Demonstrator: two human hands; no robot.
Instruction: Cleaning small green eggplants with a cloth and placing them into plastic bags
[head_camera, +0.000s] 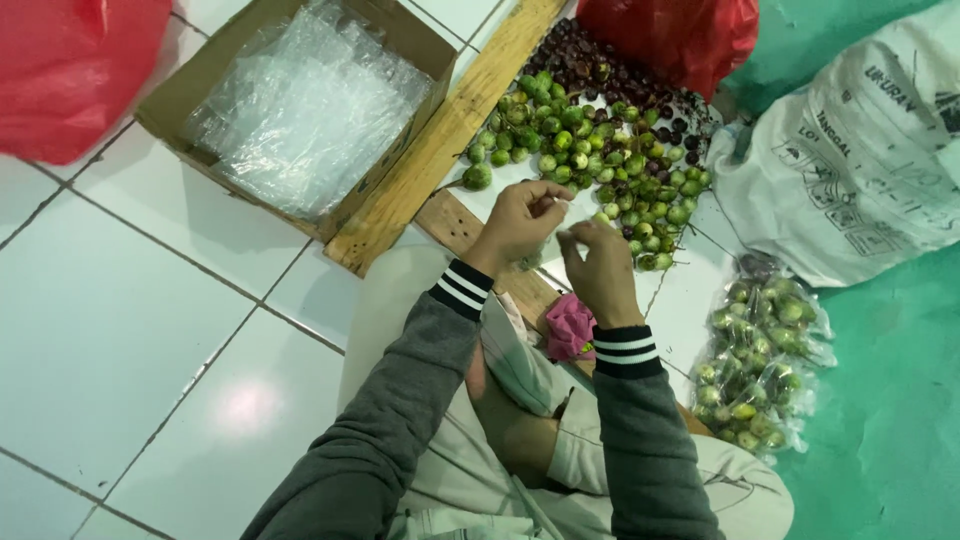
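Note:
My left hand (517, 222) and my right hand (600, 268) are close together above a low wooden frame (447, 128), fingers pinched on a small clear plastic bag (553, 240) held between them. Just beyond the hands lies a pile of small round green fruits (585, 150), with dark purple fruits (600, 75) heaped farther back. Both sleeves are grey with black and white striped cuffs. What is inside the bag is hidden by my fingers.
A cardboard box (200, 90) lined with clear plastic sits at upper left. Red plastic bags (70, 70) lie at both top corners. A white printed sack (860, 160) and packed bags of green fruits (760, 360) rest at right on a green mat. A pink cloth (568, 325) lies by my knee.

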